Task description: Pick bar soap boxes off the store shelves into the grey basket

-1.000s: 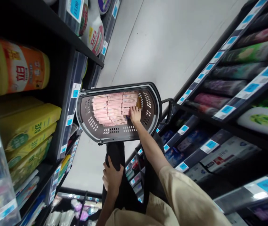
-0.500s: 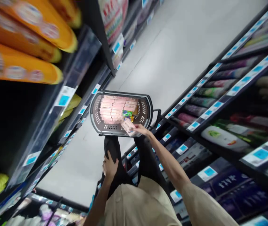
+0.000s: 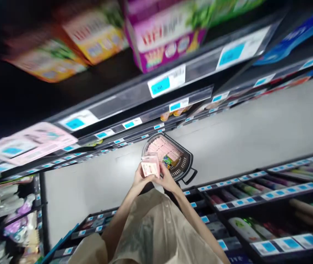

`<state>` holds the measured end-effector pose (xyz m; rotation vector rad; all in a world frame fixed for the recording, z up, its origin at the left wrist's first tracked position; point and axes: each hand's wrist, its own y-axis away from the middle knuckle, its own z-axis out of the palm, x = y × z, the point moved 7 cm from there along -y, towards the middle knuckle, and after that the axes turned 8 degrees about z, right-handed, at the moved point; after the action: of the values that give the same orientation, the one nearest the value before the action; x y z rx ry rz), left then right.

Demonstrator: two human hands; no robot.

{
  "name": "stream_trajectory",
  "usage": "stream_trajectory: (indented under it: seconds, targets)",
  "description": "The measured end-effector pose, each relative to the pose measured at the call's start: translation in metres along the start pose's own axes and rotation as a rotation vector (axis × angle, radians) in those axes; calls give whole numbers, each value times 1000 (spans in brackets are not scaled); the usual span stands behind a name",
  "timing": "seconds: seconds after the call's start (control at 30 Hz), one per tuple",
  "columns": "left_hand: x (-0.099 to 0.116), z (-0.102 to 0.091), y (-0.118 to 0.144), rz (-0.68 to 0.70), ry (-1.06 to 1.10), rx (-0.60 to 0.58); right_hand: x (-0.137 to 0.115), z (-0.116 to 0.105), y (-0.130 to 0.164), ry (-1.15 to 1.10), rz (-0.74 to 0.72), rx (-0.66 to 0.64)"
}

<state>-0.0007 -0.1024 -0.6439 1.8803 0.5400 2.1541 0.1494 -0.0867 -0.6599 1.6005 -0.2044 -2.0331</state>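
The basket (image 3: 185, 163) on the floor contains stacked pink boxes (image 3: 163, 148). Left hand (image 3: 139, 178) and right hand (image 3: 168, 179) clamp one blurred pink box (image 3: 150, 168).

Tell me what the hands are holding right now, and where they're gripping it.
A small pink box, held by both hands: the left hand at its left edge, the right hand at its lower right side.

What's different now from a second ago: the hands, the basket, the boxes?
The right hand left the dark plastic basket with a small pink box; the left hand came off the knee to hold it too. The basket stays on the floor, packed with pink boxes.
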Motion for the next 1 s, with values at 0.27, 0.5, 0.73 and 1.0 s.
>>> stream_trajectory:
  seconds: [0.27,0.5,0.73,1.0]
  targets:
    - [168,-17,38,436,-222,-120,-122,69,34,-45,-122,-20]
    - [221,-9,72,797,-636,-386,-112,96,49,-369,-74,398]
    - [242,-31,68,1057,-612,-95,-140,126,54,-357,-200,338]
    - [257,-91,48,766,-207,64,-162,155,37,-555,-164,394]
